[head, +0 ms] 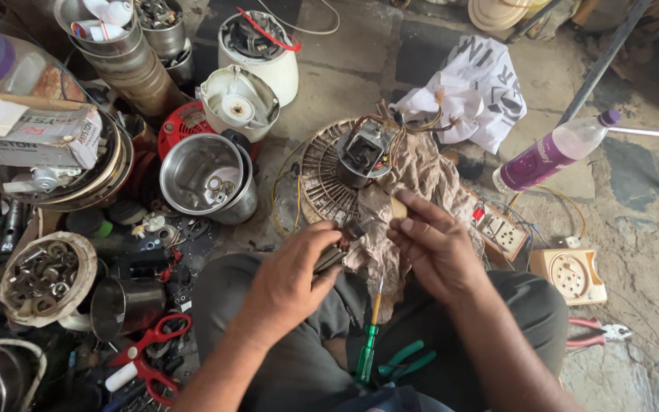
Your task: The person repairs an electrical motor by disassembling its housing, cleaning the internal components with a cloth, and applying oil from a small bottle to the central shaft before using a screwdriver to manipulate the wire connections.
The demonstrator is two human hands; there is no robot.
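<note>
My left hand (pixel 295 278) grips a small dark metal part (pixel 337 248) above my lap. My right hand (pixel 436 248) is closed around a tan wooden-looking handle (pixel 398 207), pressed against the same part and a brown rag (pixel 417 172). The rag drapes from my hands up to a small electric motor (pixel 364 152) with loose wires, which sits on a round wire fan guard (pixel 318 175). A green-handled screwdriver (pixel 368 351) lies on my lap between my forearms, beside green-handled pliers (pixel 402 358).
A steel jar (pixel 204 179), a white lid (pixel 238 103) and a white appliance base (pixel 261 46) stand at the left rear. Red scissors (pixel 150 355), bowls of metal parts, a purple bottle (pixel 554 152), a socket board (pixel 505 233) and a round switch box (pixel 573 275) lie around.
</note>
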